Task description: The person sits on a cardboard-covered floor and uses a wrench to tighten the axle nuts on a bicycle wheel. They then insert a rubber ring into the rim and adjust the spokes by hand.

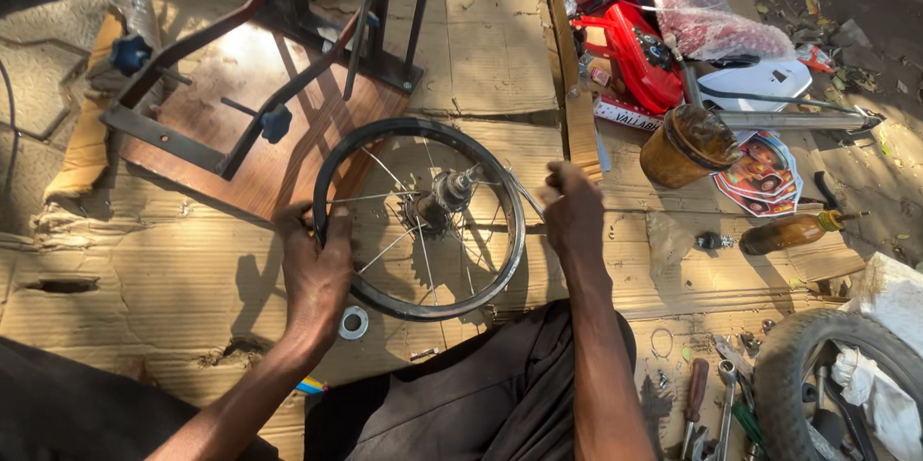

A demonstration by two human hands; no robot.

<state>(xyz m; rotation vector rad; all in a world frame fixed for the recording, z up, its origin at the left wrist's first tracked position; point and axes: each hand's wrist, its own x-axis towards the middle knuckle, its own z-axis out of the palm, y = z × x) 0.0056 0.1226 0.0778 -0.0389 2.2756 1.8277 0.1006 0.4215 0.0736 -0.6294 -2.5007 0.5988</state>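
Left hand (315,269) covering part of the wheel rim (419,219), tyre (835,384) being cut off (bottom right edge), small scattered tools (707,408) blurring together.

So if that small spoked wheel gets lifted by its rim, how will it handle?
The wheel rim looks like rigid metal, so it probably stays stiff. Bare of tyre with thin spokes, likely light. Being round, it may roll if stood up; the left hand grips it.

Wheel (420,219) on cardboard (173,269); stand (260,86) behind; jar (687,146), bottle (790,231) right.

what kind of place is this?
Likely an informal outdoor bicycle repair spot: the left hand holds a spoked wheel rim over flattened cardboard, with hand tools and a tyre nearby.
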